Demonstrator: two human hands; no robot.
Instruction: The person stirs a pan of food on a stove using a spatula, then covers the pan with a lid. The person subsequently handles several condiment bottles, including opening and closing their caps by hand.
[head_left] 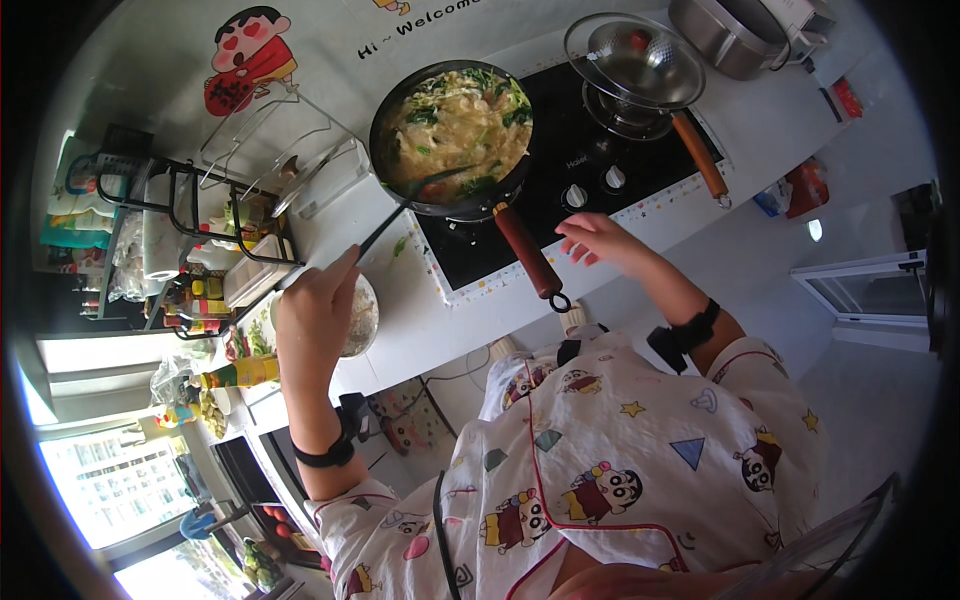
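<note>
My left hand (pixel 318 312) is closed around the dark handle of a cooking spatula (pixel 383 231). Its working end dips into a wok (pixel 436 208) of soupy yellowish food (pixel 460 130) with leafy greens. The wok sits on the left burner of a black gas stove (pixel 465 262), its wooden handle (pixel 522 250) pointing toward me. To the right of that handle and apart from it, my right hand (pixel 600 242) hovers with fingers loosely spread, holding nothing. A bowl (pixel 366 318) with pale contents stands on the counter beside my left hand, which partly hides it.
A pan with a wooden handle (pixel 697 155) and a glass lid (pixel 580 58) rests on the right burner. Beyond it stands a large metal pot (pixel 735 45). On the left are a wire rack (pixel 235 160), a black shelf (pixel 180 200) and several bottles. A green leaf scrap (pixel 400 246) lies near the wok.
</note>
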